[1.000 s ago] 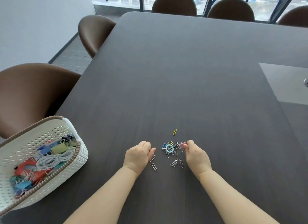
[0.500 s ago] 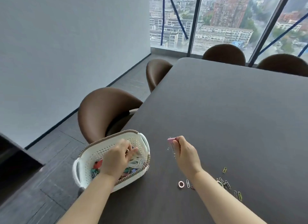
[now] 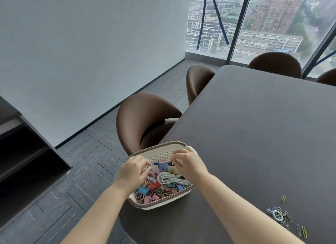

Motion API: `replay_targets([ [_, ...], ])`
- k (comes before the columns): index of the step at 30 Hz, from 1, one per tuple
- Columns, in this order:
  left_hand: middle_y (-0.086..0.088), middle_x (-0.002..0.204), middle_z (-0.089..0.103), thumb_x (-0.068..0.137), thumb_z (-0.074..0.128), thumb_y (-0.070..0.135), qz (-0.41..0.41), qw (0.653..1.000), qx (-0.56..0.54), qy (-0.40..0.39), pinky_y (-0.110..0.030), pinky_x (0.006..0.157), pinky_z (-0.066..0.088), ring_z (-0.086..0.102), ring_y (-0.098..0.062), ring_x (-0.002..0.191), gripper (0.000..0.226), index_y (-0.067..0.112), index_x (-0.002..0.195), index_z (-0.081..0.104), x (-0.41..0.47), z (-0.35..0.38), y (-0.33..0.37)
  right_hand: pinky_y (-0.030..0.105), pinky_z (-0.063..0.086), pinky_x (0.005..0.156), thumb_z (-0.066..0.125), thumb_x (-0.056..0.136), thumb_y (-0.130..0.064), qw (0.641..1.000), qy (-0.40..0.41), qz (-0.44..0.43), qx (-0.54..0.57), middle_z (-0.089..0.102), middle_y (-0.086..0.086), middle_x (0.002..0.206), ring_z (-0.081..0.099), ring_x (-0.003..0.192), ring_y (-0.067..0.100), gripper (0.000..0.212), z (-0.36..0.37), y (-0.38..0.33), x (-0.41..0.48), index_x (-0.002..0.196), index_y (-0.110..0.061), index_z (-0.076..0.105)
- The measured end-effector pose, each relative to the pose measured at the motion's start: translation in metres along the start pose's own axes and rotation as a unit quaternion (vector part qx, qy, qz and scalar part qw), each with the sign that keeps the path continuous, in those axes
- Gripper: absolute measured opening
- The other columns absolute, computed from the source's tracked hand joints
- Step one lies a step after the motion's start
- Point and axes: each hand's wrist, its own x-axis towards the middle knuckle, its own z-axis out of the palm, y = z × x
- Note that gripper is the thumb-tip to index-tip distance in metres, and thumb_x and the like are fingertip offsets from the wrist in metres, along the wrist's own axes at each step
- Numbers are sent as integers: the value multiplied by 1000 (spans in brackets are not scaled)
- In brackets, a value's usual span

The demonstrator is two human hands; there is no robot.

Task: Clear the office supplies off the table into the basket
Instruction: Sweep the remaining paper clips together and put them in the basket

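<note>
A white perforated basket (image 3: 157, 205) with a brown rim stands at the table's left edge, filled with coloured binder clips, paper clips, a coiled white cable (image 3: 171, 178) and a red item. Both hands hover over it. My left hand (image 3: 131, 173) is above its left side, fingers loosely curled, with nothing visible in them. My right hand (image 3: 190, 163) is above its far right corner, fingertips pinched downward on small paper clips. A pile of loose paper clips (image 3: 278, 214) lies on the dark table (image 3: 254, 134) at lower right, with a yellow-green clip (image 3: 283, 198) just beyond it.
Two more clips (image 3: 301, 232) lie near the table's front edge. A brown chair (image 3: 141, 116) stands right behind the basket, and others line the table's left and far sides. A dark shelf unit (image 3: 27, 153) stands on the floor at left.
My view swung left from the clip pile to the basket. My right hand carried its pick from the pile to over the basket. My left hand stayed over the basket.
</note>
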Motion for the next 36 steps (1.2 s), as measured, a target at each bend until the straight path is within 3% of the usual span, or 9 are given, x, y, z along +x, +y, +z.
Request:
replay_targets([
  [4, 9, 98, 57, 89, 57, 29, 20, 999, 2, 25, -20, 71, 48, 56, -8, 91, 16, 20, 100, 65, -1, 1, 4, 33, 49, 86, 44, 94, -8, 999, 2, 25, 21, 65, -5, 115, 56, 106, 18, 28, -1, -2, -5, 107, -19, 67],
  [10, 6, 90, 60, 81, 67, 21, 65, 997, 15, 41, -30, 73, 53, 58, -13, 83, 13, 17, 94, 67, 7, 8, 22, 27, 48, 66, 56, 88, -34, 994, 105, 20, -21, 67, -3, 84, 59, 78, 20, 25, -15, 13, -22, 77, -16, 68],
  [13, 3, 93, 61, 77, 69, 15, 89, 994, 9, 55, -31, 72, 54, 59, -17, 86, 18, 15, 95, 67, 14, 16, 43, 39, 51, 79, 41, 88, -33, 984, 174, 33, -19, 67, 1, 101, 58, 91, 28, 32, -22, 35, -40, 92, -18, 69],
  [16, -1, 104, 60, 79, 62, 17, 139, 987, -1, 78, -31, 78, 52, 58, -18, 94, 25, 14, 104, 62, 19, 31, 77, 41, 33, 100, 47, 91, -21, 975, 184, 123, -4, 51, 0, 134, 41, 122, 27, 32, -32, 67, -66, 121, -20, 56],
  [22, -6, 126, 56, 83, 42, 21, 271, 961, -47, -26, -27, 94, 44, 50, -16, 116, 41, 9, 121, 52, 0, 100, 168, 39, 27, 106, 54, 89, -20, 955, 157, 252, -26, 41, 0, 143, 34, 131, 23, 46, -37, 131, -140, 134, -20, 45],
  [24, -6, 148, 31, 90, 37, 27, 224, 968, 3, -111, -31, 104, 37, 32, -19, 135, 51, 6, 137, 37, -7, 133, 179, 37, 22, 110, 50, 91, -24, 948, 122, 292, -32, 34, -2, 147, 27, 135, 19, 49, -32, 146, -166, 138, -23, 37],
  [27, -4, 152, -21, 98, 28, 42, 83, 963, 60, -249, -33, 117, 0, -20, -19, 140, 67, 8, 146, -4, -5, 168, 173, 35, 14, 114, 43, 94, -29, 937, 72, 340, -26, 23, -5, 152, 16, 140, 16, 51, -21, 165, -199, 143, -28, 27],
  [33, -21, 152, -17, 94, 21, 55, -34, 946, 155, -284, -44, 116, -3, -18, -35, 139, 76, 6, 146, -7, 10, 205, 162, 37, 8, 116, 40, 95, -35, 929, 23, 369, -28, 17, -4, 154, 10, 142, 16, 53, -4, 187, -233, 144, -29, 22],
  [36, -21, 152, -17, 91, 17, 62, -2, 950, 144, -278, -43, 114, -7, -18, -33, 140, 80, 8, 147, -5, 3, 214, 167, 36, 8, 117, 41, 95, -33, 930, 32, 366, -13, 19, -3, 154, 10, 142, 17, 52, 1, 193, -243, 144, -28, 24],
])
